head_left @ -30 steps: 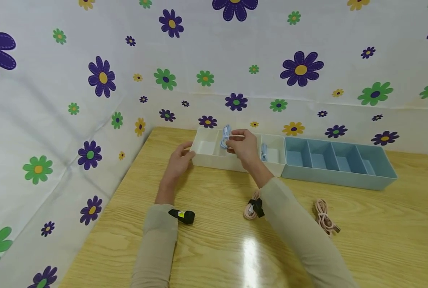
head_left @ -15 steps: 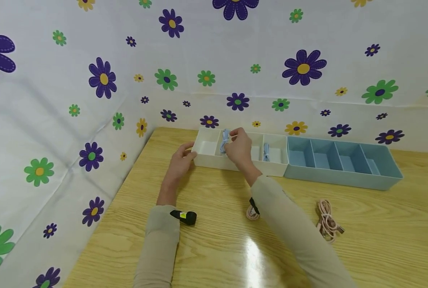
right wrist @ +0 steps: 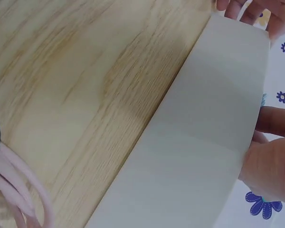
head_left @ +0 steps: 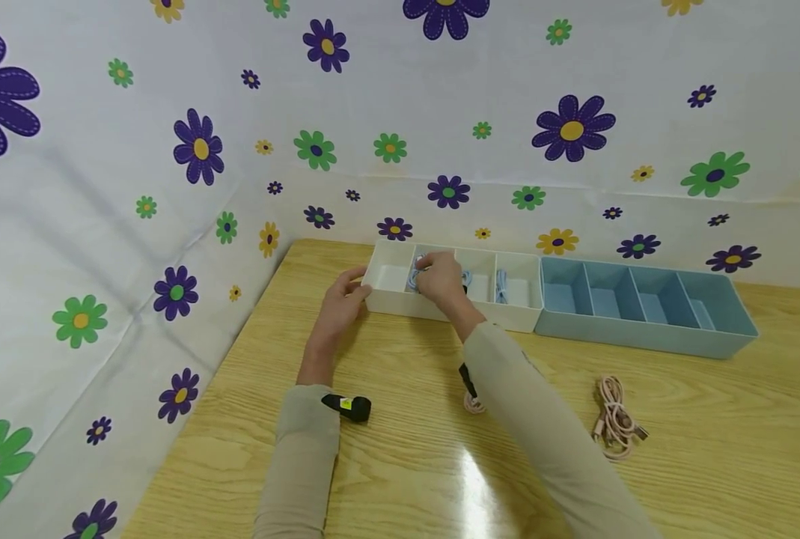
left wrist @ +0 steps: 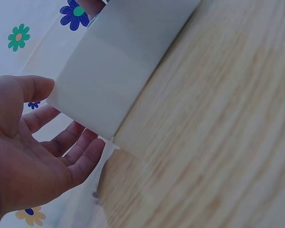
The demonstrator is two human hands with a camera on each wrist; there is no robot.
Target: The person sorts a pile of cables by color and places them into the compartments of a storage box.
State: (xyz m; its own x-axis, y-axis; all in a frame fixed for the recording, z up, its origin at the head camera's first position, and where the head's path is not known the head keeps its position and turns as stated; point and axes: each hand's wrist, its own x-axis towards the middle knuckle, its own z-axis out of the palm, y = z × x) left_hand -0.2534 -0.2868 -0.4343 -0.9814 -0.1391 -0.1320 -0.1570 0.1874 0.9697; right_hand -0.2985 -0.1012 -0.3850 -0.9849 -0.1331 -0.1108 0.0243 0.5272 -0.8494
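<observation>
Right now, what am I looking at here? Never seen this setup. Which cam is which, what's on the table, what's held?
There is no machine here: a person works with two bare hands and wears three cameras. The wide picture comes from the head camera, looking down at a wooden table. The two close pictures come from cameras on the wrists.

On the table stand a white divided tray and, touching its right end, a blue divided tray. Nearer the person lie a pink coiled cable and a second pink cable, mostly hidden by the right sleeve.

The left hand rests with straight fingers against the white tray's left end. The right hand is down in the tray's second compartment, holding a light blue cable. Another blue cable lies in the fourth compartment.
</observation>
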